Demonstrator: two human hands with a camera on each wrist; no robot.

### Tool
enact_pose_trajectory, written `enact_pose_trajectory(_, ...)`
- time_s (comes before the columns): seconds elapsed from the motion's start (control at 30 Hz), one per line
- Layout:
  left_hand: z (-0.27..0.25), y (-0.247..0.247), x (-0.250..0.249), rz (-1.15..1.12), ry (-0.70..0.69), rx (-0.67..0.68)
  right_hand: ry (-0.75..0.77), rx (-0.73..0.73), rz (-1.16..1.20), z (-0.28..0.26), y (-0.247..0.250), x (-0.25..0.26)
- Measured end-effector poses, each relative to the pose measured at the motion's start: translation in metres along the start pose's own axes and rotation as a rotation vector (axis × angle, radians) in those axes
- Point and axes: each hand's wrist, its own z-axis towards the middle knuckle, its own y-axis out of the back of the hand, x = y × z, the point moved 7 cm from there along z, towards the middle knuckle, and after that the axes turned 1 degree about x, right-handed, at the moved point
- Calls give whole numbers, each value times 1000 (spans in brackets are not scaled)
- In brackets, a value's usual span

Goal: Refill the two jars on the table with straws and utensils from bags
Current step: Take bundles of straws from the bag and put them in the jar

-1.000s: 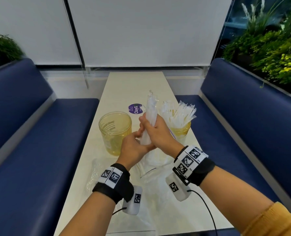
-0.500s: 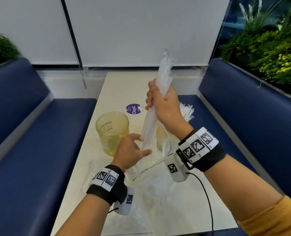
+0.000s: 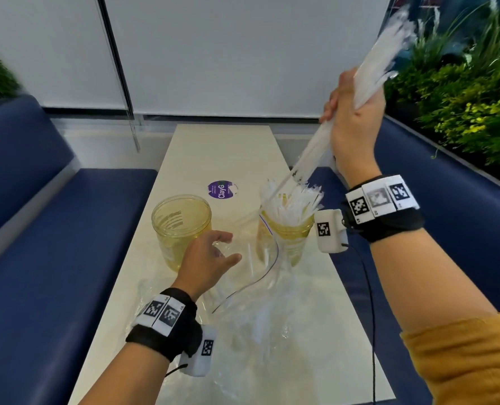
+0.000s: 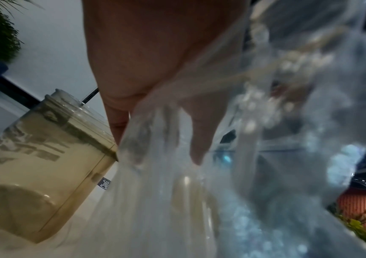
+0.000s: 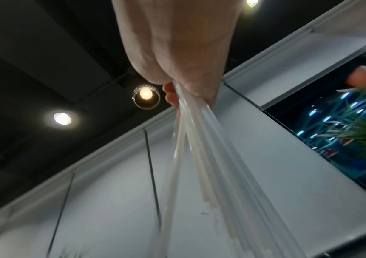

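My right hand (image 3: pixel 351 95) is raised high at the upper right and grips a bundle of white wrapped straws (image 3: pixel 383 54). The bundle's lower ends hang just above the right jar (image 3: pixel 289 238). This yellowish jar holds several wrapped straws (image 3: pixel 289 200). The left jar (image 3: pixel 181 229) stands empty beside it. My left hand (image 3: pixel 228 247) is low between the jars and holds the mouth of a clear plastic bag (image 3: pixel 257 317). In the left wrist view the bag (image 4: pixel 177 200) fans out from the left hand (image 4: pixel 155 139) beside the left jar (image 4: pixel 38 165). The right wrist view shows the right hand (image 5: pixel 177 94) round the straw bundle (image 5: pixel 199 157).
The narrow white table (image 3: pixel 213 147) runs away from me with a purple sticker (image 3: pixel 220 189) behind the jars. Blue benches (image 3: pixel 67 229) flank it on both sides. Green plants (image 3: pixel 462 112) stand behind the right bench. Crumpled clear plastic covers the near table end.
My right hand has lifted the straw bundle out of the bag, up and to the right over the right jar. The left hand has stayed low at the bag.
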Motion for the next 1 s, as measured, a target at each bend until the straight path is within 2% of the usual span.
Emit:
enact_pose_trajectory(0.23,5,1,-7,30,-2,-9,-127,147,-232,-24,-11,-83)
enact_pose_trajectory(0.43,7,2,-12,57,-24,-31,-266,74,-180,-30,2,-116)
enact_pose_trajectory(0.5,7,1,-15,78,-39,-35,-281,91,-207,-30,3,-120)
enact_pose_trajectory(0.63,8,1,-21,85,-56,-34,-367,219,-416,-52,6,-153)
enact_pose_trajectory(0.7,9,1,-22,84,-61,-35,-407,226,-513,-62,13,-164)
enact_pose_trajectory(0.77,9,2,-23,75,-61,-36,-355,196,-491,-61,14,-157)
enact_pose_trajectory(0.9,9,5,-25,72,-65,-31,-153,148,-428,-48,10,-130)
enact_pose_trajectory(1.0,8,5,-27,70,-67,-25,-131,177,-514,-55,10,-136)
